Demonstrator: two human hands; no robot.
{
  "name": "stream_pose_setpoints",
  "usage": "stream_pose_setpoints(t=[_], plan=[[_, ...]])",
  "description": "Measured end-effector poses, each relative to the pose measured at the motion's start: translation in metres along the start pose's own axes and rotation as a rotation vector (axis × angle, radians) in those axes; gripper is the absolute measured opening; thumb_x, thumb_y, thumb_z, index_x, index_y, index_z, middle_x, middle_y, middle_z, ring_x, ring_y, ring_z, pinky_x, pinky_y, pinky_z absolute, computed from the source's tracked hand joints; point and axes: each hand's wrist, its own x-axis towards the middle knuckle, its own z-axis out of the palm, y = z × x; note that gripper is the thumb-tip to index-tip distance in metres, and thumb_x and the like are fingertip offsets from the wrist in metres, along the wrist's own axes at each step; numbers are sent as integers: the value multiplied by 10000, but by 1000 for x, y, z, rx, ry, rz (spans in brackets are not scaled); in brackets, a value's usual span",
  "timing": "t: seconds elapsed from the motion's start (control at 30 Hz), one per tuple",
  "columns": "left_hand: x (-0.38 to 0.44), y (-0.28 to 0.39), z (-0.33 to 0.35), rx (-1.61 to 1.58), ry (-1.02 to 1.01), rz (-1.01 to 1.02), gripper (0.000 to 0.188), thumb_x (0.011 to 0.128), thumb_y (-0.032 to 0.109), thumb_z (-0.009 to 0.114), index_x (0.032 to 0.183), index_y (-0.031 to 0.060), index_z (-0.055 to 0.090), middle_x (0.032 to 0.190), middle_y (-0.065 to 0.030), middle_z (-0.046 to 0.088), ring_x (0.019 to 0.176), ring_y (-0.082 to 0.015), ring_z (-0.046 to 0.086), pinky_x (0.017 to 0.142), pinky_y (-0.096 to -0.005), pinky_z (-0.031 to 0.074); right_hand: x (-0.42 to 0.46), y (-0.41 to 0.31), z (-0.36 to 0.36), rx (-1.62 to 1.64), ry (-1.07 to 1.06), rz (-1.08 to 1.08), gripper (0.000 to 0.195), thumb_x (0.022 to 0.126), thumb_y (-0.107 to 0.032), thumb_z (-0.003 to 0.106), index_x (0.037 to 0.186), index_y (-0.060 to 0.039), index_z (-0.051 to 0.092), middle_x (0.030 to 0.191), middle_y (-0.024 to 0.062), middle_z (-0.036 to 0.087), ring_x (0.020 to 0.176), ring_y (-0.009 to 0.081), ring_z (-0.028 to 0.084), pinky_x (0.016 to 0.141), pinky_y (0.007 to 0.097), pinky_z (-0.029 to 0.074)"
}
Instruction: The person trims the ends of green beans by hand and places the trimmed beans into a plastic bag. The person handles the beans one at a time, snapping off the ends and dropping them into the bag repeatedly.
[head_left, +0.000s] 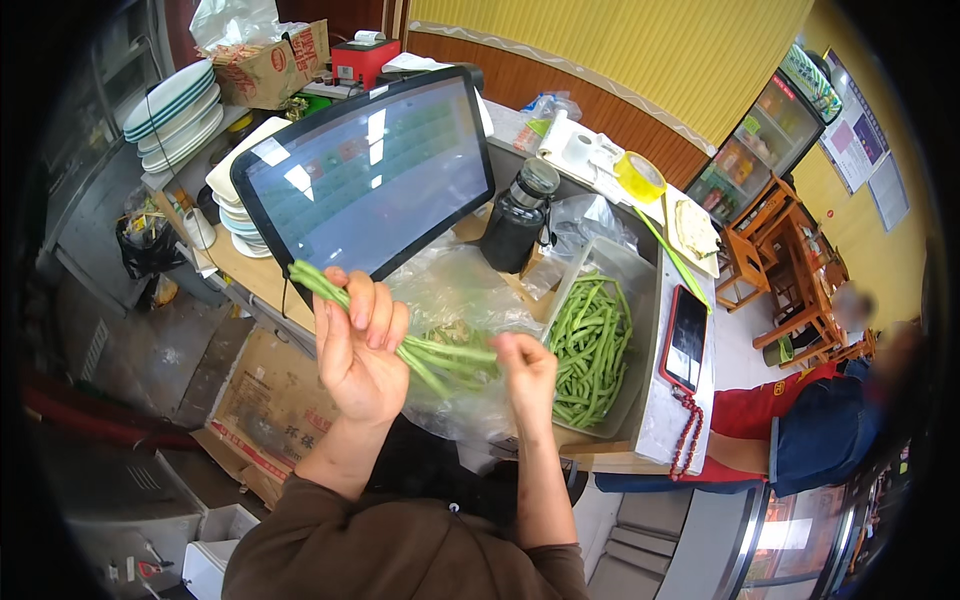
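Observation:
A small bunch of long green beans (431, 352) is gripped in my left hand (364, 341), its near ends sticking out past the fingers at the upper left. My right hand (529, 367) has its thumb and fingers closed at the bunch's other end, where motion blurs the view. Under the bunch, a clear plastic bag (469, 289) lies spread, with some blurred stuff inside. Right of my right hand, a translucent plastic bin (641, 315) holds a heap of green bean pieces (592, 345).
A touchscreen monitor (367, 172) stands behind my left hand, a dark bottle (517, 217) to its right. A red-cased phone (684, 337) with red beads (686, 442) lies on the counter's right edge. Stacked plates (180, 112) are at the left. A person in red and blue (810, 427) is at the right.

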Motion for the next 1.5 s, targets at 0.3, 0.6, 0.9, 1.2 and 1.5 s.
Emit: stream_pose_setpoints(t=[0.3,0.6,0.9,1.2,1.5], plan=[[-9,-23,-11,82,-104,-665,196,1043,191,425,1191,64,445,970,-60,528,942,-199,515,820,-326,433,-16,-39,-1,322,-483,156,564,1071,-409,363,1375,50,483,1276,176,611,1231,264,552,1095,370,363],[-56,-54,-24,598,-416,-350,142,1040,115,387,1172,63,374,973,-140,602,1045,-342,635,1080,-538,369,-48,-22,-5,295,-216,252,424,1071,-388,394,839,-72,554,617,-40,448,503,49,363,441,227,305],[-83,-74,-19,660,-723,211,160,1011,78,462,1091,66,325,903,-152,567,864,-369,685,921,-581,501,-45,-46,3,782,332,260,379,1056,-412,433,854,-109,539,661,-52,435,542,68,358,485,252,316],[-37,-176,-1,995,-427,-358,475,972,149,553,1319,-96,340,1287,-280,493,1168,-384,526,1007,-423,426,19,-50,-58,-446,627,-403,474,968,-99,515,1403,39,388,1400,250,408,1339,369,391,1113,445,315],[-38,-71,-35,1114,-582,-512,189,879,-70,470,986,-43,624,981,-144,642,966,-281,647,840,-351,503,-26,-32,-12,-532,276,-647,146,864,10,623,1008,-6,630,959,151,657,896,322,628,869,374,481]])
